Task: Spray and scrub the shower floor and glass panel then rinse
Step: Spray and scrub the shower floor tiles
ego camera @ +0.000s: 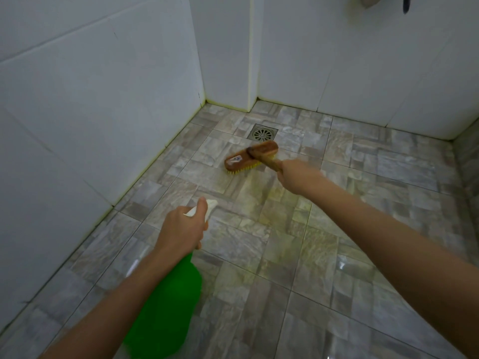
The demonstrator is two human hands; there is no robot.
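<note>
The job looks somewhere between early and halfway. The shower floor shines wet, and a yellowish film lies across the middle tiles, running from near the person up toward the brush. I take it for sprayed cleaner, though in this dim light it might only be a stain. Scrubbing the floor is the step in hand. The glass panel is nowhere in sight, so I cannot say whether it has been touched. No water is running, so the rinse seems left to do.

The scrub brush sits bristles-down on the floor at the far middle, just on the near side of the round drain, its yellow bristles touching the tile. The right hand reaches well out with the arm nearly straight. Its fingers are wrapped tight round the wooden handle close to the brush head.

The left hand is low on the near left, fingers curled round the neck of the green spray bottle. The thumb lies up along the white sprayer head, which points away toward the far side. The bottle's body hangs under the forearm, off the floor. White wall tiles close in on the left and far sides.
</note>
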